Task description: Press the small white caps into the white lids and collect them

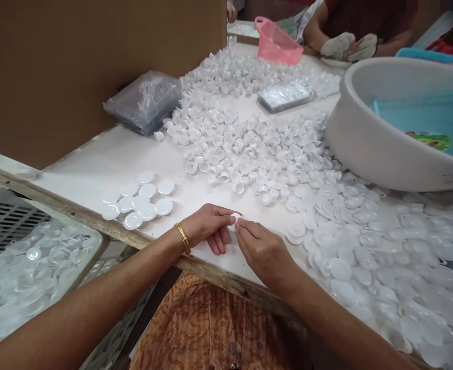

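Above the table's near edge, my left hand (212,226) and my right hand (260,247) meet over a small round white plastic piece that looks like a toy saucer (233,220). Thumb and fingers of both hands pinch it from either side, covering much of it. To the left of my hands, several loose white saucers (147,211) lie flat in a cluster. Beyond my hands spreads a heap of tiny white plastic cups (245,159). A dense pile of white saucers (340,267) covers the table to the right.
A large pale tub (365,149) stands at right. Behind the cups are a pink scoop-like basket (276,46) and a clear-wrapped pack (286,96). Plastic bags (145,100) lie beside a brown board (75,67). A crate (91,257) of white pieces sits lower left. A gloved co-worker (338,45) sits opposite.
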`<state>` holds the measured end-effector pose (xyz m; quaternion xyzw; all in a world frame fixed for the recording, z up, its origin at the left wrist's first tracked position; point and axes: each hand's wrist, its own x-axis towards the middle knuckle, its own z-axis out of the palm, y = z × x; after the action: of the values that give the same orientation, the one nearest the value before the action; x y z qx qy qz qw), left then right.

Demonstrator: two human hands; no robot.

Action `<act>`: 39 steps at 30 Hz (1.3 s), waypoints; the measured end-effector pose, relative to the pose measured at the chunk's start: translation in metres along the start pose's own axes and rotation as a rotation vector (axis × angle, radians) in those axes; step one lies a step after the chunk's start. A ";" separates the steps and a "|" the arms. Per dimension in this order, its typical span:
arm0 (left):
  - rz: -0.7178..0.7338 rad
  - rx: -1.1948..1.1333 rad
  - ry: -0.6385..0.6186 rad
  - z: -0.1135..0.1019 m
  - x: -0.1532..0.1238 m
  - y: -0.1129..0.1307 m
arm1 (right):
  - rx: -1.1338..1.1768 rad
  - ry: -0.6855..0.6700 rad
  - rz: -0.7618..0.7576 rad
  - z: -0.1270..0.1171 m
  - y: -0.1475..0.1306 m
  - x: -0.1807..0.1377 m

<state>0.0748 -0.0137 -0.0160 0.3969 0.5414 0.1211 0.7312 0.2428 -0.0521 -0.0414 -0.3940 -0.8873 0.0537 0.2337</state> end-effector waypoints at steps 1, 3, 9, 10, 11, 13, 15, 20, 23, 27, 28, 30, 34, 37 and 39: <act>0.012 0.043 0.039 0.001 -0.002 0.000 | 0.014 0.022 0.010 0.001 0.000 0.000; 0.074 0.214 0.172 0.003 -0.006 0.001 | 0.040 0.063 0.015 0.003 0.000 0.000; 0.505 0.958 0.805 0.016 -0.001 0.022 | 0.137 0.124 0.002 -0.003 -0.003 -0.001; 0.561 1.040 0.858 0.021 0.005 0.024 | 0.148 0.141 0.024 -0.005 -0.004 -0.001; 0.598 1.111 0.899 0.026 0.012 0.026 | 0.154 0.161 0.052 -0.008 -0.004 -0.002; 0.613 1.237 0.945 0.034 0.028 0.024 | 0.146 0.211 0.113 -0.012 -0.005 -0.003; 0.598 1.334 0.951 0.038 0.042 0.019 | 0.120 0.255 0.173 -0.013 -0.004 -0.004; 0.587 1.419 0.873 0.034 0.053 0.008 | 0.135 0.169 0.181 -0.005 -0.002 -0.002; 0.559 1.361 0.895 0.032 0.055 0.012 | 0.222 0.113 0.185 0.000 0.000 0.003; 0.542 1.278 0.920 0.032 0.057 0.020 | 0.365 0.096 0.223 -0.001 0.006 0.007; 0.549 1.273 0.916 0.031 0.055 0.020 | 0.397 0.091 0.222 -0.002 0.007 0.007; 0.569 1.292 0.924 0.027 0.048 0.018 | 0.430 0.081 0.222 -0.005 0.009 0.004; 0.540 1.418 1.015 -0.004 0.020 0.006 | 0.374 0.038 0.203 -0.007 0.003 -0.001; 0.429 1.507 1.125 -0.038 -0.004 0.001 | 0.299 0.020 0.127 -0.005 -0.002 0.000; 0.360 1.534 1.188 -0.057 -0.017 -0.001 | 0.266 0.046 0.120 -0.006 0.000 0.002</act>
<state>0.0173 0.0012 -0.0100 0.7145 0.6841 0.0263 -0.1443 0.2449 -0.0511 -0.0353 -0.4130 -0.8416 0.1755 0.3006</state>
